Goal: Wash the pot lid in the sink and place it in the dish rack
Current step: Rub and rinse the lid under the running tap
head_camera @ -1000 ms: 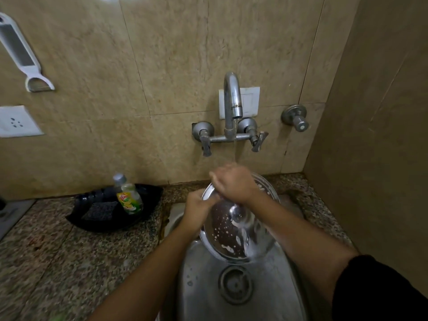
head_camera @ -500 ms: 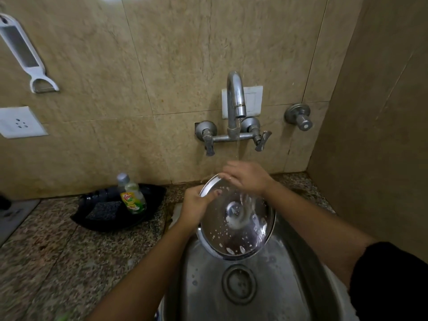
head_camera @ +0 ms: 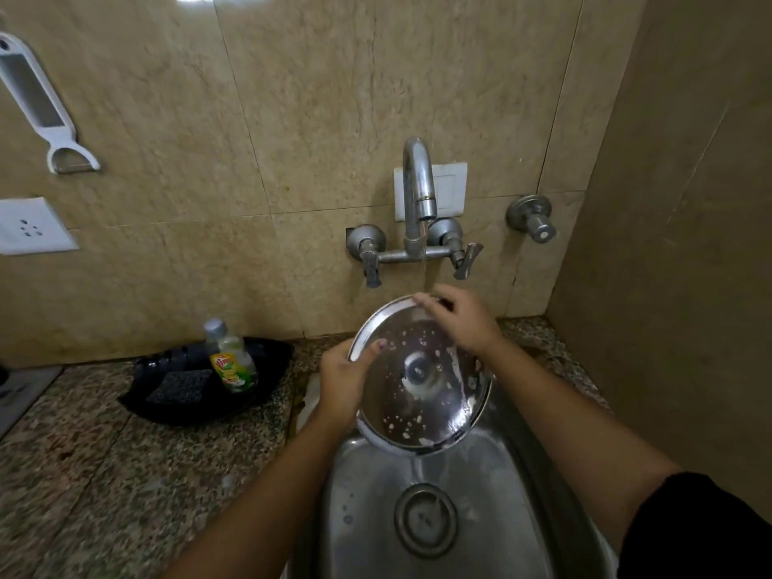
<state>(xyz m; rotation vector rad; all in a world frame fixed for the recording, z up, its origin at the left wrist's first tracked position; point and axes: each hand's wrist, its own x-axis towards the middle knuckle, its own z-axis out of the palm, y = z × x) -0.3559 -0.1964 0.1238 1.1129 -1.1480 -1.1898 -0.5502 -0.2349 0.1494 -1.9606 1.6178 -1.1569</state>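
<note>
Head view: the round shiny steel pot lid point(head_camera: 422, 378) is held tilted above the stainless steel sink point(head_camera: 480, 516), its soap-flecked face turned up toward the camera, far rim higher, under the chrome wall tap point(head_camera: 417, 194). The left hand point(head_camera: 344, 380) grips its left rim; the right hand point(head_camera: 461, 321) lies open-fingered on its top edge.
</note>
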